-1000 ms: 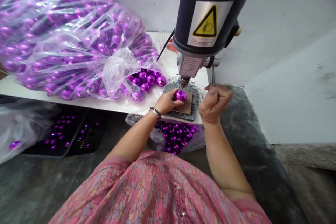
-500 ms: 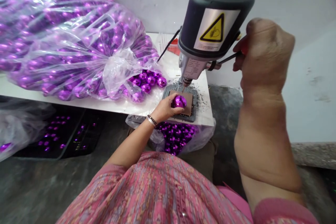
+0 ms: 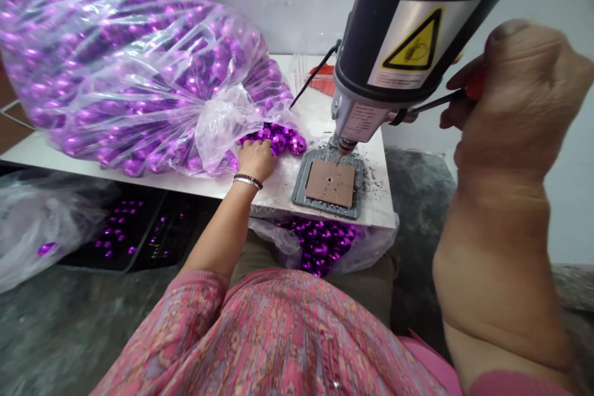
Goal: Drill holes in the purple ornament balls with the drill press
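Note:
My right hand (image 3: 524, 93) is wrapped round the red-knobbed lever (image 3: 474, 84) of a black drill press (image 3: 394, 31) with a yellow warning label. Below the drill bit, a brown square pad (image 3: 330, 183) with a small hole lies on the grey base (image 3: 301, 189); no ball is on it. To the left, my left hand (image 3: 257, 159) reaches over shiny purple balls (image 3: 297, 143) at the mouth of a big clear plastic bag (image 3: 139, 74). Its fingertips are hidden among the balls, so any grip cannot be made out.
Dark shavings dot the white table (image 3: 195, 188) around the base. An open bag of purple balls (image 3: 322, 244) hangs below the table's front edge. Another plastic bag (image 3: 41, 223) is at lower left. A red object (image 3: 323, 78) lies behind, near a black cable (image 3: 312, 77).
My left hand has moved left from the pad to the loose balls, and the ball it held there is gone from view. The camera view has shifted; my right hand stays on the lever.

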A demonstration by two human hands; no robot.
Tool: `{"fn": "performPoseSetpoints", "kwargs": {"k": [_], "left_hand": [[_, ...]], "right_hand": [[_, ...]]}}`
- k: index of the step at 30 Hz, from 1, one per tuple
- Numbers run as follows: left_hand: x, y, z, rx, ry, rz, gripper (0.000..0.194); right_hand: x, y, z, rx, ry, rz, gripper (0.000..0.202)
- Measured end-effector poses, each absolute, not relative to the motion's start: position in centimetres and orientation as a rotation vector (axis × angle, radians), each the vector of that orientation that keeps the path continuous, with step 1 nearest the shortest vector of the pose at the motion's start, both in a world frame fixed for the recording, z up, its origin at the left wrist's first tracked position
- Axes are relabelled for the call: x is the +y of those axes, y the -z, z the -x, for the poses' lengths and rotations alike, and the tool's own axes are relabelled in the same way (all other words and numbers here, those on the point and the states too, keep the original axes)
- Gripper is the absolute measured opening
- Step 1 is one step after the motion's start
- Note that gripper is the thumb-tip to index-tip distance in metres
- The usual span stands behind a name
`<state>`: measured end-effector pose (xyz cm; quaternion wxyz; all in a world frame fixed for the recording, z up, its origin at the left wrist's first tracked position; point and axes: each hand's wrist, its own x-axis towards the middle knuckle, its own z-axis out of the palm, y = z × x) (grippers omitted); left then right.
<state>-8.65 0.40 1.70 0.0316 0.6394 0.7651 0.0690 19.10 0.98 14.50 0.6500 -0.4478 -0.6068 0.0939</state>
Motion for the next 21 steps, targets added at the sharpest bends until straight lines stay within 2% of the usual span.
{"fn": "performPoseSetpoints", "kwargs": {"k": [2,4,7,9,11,15,21], "left_hand": [[0.9,-1.0,9.1,2.336,-0.063,-1.987,0.047],[0.8,-0.3,9.2,2.336,-0.070,-1.964,0.052],[0.0,-0.1,9.1,2.265,-0.423,-1.855,0.063],[-0.8,-0.3,8.9,1.977,-0.770,-1.730,0.070],[-1.7,-0.5,8.4,1.570,-0.958,-1.524,0.065],[-2.7,0.1,6.8,1.106,-0.953,-1.149,0.051],[-2.3,1.1,4.9,1.171,-0.882,-1.130,0.060]], "right_hand": [[0.7,-14.4,-19.0,-1.374,-0.211,1.009,0.036],[0.5,-14.3,-18.9,-1.376,-0.203,1.012,0.036],[0.2,-14.3,-18.9,-1.383,-0.196,1.033,0.038],[0.1,-14.3,-18.9,-1.386,-0.196,1.032,0.037],[0.1,-14.4,-18.8,-1.401,-0.190,1.001,0.037],[0.2,-14.6,-18.8,-1.448,-0.189,0.956,0.038],[-0.1,-15.1,-18.5,-1.456,-0.226,0.988,0.041]]}}
